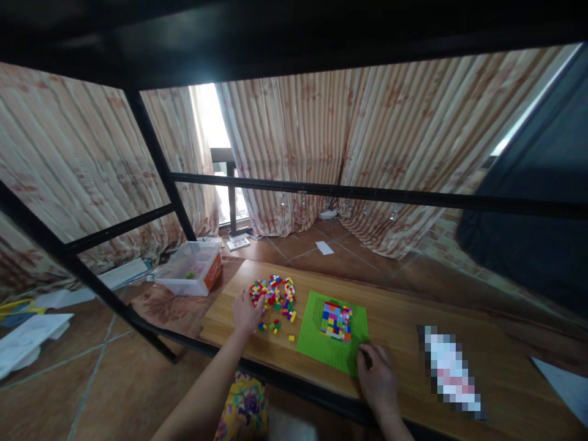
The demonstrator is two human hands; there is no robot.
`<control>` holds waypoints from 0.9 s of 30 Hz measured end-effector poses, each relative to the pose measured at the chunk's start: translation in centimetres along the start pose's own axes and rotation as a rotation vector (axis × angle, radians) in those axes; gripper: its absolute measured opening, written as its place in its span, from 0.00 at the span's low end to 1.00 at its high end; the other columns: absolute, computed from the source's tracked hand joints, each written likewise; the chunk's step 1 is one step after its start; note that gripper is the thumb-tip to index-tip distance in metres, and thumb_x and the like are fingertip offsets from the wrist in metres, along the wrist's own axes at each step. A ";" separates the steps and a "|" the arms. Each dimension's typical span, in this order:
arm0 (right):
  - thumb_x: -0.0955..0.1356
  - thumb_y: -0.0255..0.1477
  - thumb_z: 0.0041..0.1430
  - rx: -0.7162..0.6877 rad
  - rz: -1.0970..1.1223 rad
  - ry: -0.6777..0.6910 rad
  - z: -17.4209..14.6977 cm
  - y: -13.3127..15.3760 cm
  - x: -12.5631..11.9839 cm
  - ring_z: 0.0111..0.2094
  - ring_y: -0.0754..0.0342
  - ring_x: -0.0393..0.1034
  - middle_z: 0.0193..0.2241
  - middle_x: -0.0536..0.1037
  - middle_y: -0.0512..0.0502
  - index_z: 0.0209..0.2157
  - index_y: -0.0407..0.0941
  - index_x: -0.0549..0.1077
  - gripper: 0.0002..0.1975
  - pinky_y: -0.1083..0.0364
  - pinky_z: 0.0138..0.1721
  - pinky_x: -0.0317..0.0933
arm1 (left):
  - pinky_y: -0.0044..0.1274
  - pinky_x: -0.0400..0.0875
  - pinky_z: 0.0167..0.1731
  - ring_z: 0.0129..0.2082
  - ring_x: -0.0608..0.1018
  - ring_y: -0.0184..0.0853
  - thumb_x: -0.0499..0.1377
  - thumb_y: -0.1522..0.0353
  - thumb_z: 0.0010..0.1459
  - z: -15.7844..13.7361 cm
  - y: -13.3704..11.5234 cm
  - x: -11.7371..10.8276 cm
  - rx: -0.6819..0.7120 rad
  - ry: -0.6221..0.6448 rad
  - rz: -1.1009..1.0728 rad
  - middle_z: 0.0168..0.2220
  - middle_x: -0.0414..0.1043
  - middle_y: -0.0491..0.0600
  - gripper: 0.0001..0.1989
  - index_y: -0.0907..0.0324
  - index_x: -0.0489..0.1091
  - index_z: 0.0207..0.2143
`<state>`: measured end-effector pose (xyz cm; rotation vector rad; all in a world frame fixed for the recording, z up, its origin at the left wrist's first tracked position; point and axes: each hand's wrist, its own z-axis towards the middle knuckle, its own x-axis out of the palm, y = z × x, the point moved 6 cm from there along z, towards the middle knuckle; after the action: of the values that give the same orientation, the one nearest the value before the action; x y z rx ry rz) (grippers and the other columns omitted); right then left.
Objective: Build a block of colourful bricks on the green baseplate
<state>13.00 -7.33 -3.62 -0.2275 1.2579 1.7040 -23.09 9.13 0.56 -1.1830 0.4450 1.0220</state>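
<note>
My left hand (247,313) is at the near-left side of a loose pile of small colourful toy bricks (278,294) on the wooden table. Its thumb and fingers are apart, and no brick shows between them. Right of the pile lies a green studded baseplate (310,340). A multicoloured block of joined bricks (336,320) stands on the middle of it. My right hand (379,376) has curled fingers closed at the baseplate's near right corner. A single yellow brick (291,337) sits apart from the pile, just left of the baseplate.
A clear plastic box (190,269) stands on the floor left of the wooden table (395,312). A blurred-out item (452,370) lies on the table's right. Black metal frame bars (285,185) cross ahead and overhead. White paper (563,383) is at far right.
</note>
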 end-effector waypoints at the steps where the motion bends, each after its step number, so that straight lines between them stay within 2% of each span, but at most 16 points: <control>1: 0.60 0.37 0.60 0.005 -0.001 0.002 0.0 0.0 0.0 0.42 0.44 0.69 0.38 0.74 0.38 0.36 0.45 0.73 0.14 0.46 0.45 0.64 | 0.39 0.62 0.56 0.56 0.70 0.49 0.54 0.58 0.59 -0.2 -0.2 0.2 -0.001 -0.006 0.011 0.54 0.68 0.65 0.25 0.66 0.64 0.53; 6: 0.59 0.38 0.62 -0.011 -0.006 0.001 -0.1 0.4 0.0 0.43 0.44 0.68 0.40 0.74 0.37 0.36 0.45 0.74 0.15 0.46 0.46 0.63 | 0.38 0.62 0.56 0.56 0.70 0.48 0.52 0.58 0.61 -1.8 -1.4 0.9 -0.032 -0.053 0.045 0.53 0.69 0.65 0.24 0.67 0.65 0.52; 11: 0.59 0.36 0.62 -0.040 0.006 -0.010 0.0 0.8 -0.1 0.41 0.45 0.68 0.39 0.74 0.37 0.35 0.44 0.74 0.16 0.47 0.45 0.63 | 0.41 0.63 0.55 0.56 0.69 0.51 0.50 0.58 0.61 -3.3 -3.1 1.4 -0.150 -0.173 0.045 0.54 0.67 0.69 0.26 0.70 0.65 0.53; 15: 0.59 0.33 0.63 -0.053 0.018 -0.001 0.0 1.2 -0.2 0.41 0.46 0.68 0.38 0.73 0.37 0.35 0.43 0.74 0.15 0.48 0.44 0.63 | 0.41 0.61 0.56 0.58 0.67 0.50 0.50 0.58 0.61 -4.0 -4.0 1.5 -0.206 -0.248 0.013 0.56 0.66 0.68 0.26 0.68 0.64 0.54; 20: 0.59 0.32 0.62 -0.045 0.050 -0.003 0.2 1.6 -0.5 0.41 0.45 0.68 0.37 0.73 0.37 0.34 0.43 0.74 0.14 0.48 0.44 0.63 | 0.39 0.63 0.54 0.56 0.70 0.47 0.51 0.58 0.61 -4.1 -3.9 1.1 -0.219 -0.245 -0.055 0.52 0.69 0.62 0.22 0.64 0.67 0.50; 27: 0.59 0.33 0.62 -0.027 0.075 0.026 0.3 1.5 -0.5 0.41 0.45 0.69 0.37 0.73 0.38 0.34 0.43 0.75 0.14 0.47 0.45 0.64 | 0.40 0.64 0.54 0.53 0.71 0.47 0.51 0.56 0.60 -3.8 -4.0 0.8 -0.188 -0.225 -0.180 0.49 0.71 0.61 0.22 0.63 0.67 0.48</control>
<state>12.25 -7.33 -2.25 -0.2220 1.2772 1.7877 -18.52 5.94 0.74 -1.2330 0.0647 1.0417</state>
